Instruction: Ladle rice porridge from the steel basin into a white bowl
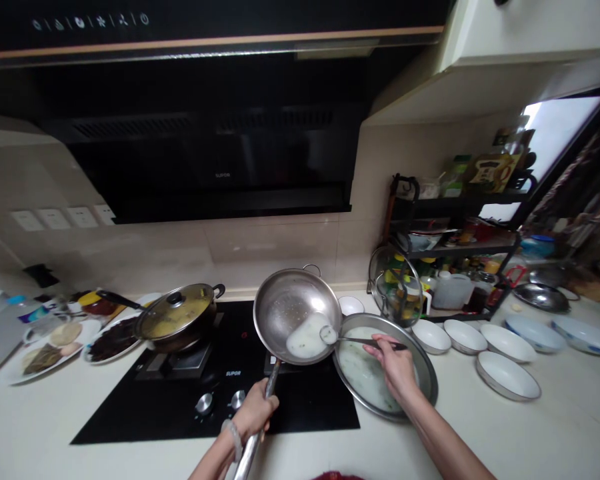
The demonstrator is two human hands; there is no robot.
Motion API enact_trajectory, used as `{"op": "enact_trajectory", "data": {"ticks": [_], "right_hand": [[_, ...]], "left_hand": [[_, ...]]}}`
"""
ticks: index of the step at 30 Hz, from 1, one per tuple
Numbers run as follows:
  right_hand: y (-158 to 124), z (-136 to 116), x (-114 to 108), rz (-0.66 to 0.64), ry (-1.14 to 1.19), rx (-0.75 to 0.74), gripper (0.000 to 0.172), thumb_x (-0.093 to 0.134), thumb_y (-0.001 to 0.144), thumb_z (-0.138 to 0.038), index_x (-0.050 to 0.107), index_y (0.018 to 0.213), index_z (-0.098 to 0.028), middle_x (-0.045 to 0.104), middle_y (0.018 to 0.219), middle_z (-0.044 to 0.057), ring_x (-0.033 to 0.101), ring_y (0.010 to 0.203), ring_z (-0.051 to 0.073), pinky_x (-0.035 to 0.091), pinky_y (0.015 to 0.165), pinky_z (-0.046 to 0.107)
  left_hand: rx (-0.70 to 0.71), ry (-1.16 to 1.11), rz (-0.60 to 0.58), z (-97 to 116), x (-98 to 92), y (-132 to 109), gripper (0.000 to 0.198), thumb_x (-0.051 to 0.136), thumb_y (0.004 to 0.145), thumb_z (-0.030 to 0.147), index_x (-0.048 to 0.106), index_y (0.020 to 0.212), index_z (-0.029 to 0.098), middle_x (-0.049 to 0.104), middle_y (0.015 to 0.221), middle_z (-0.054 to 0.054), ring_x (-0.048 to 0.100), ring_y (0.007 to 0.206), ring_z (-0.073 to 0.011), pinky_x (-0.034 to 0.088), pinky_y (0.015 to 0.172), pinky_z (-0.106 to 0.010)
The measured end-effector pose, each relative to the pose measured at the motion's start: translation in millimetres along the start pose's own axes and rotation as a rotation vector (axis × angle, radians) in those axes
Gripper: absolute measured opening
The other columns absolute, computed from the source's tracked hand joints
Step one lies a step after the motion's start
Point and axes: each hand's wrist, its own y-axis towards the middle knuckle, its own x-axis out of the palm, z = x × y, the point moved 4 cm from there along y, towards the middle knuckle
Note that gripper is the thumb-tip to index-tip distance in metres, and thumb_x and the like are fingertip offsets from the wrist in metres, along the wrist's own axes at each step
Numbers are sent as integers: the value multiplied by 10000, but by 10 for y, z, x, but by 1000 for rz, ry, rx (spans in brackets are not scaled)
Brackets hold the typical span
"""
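My left hand (257,411) is closed round the long handle of a steel wok (290,303), which is tilted toward a large steel basin (427,380) on the counter. A pool of white liquid (306,338) lies at the wok's low edge. My right hand (395,363) grips the handle of a metal ladle (330,335), whose bowl sits at the wok's rim, over the gap between wok and basin. The basin holds pale soup.
A black cooktop (310,400) lies under the wok, with a glass-lidded pan (177,319) on its left burner. Plates of food (55,347) stand at the left. Several white bowls (507,373) line the counter at the right, beside a dark shelf rack (455,253) and a glass lid (397,287).
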Motion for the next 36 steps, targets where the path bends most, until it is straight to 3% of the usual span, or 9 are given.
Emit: {"op": "enact_trajectory", "data": {"ticks": [22,36], "right_hand": [[-92,-158,-205,-23,-67,-41,247,733,545,-377,628,651,-181,693,780,95,667,574,251,568,644,345],[-88,-150,-303,4,8,-15,252,764,516,-321,621,642,-157,668,739,64,654,551,225,581,638,342]], "left_hand": [[9,13,-11,-19,55,-38,167,440,721,88,338,735,220,336,401,121,350,264,-70,266,263,-162],[0,19,-2,2,64,-53,158,451,726,95,347,728,214,336,408,117,342,263,-63,259,273,-153]]}}
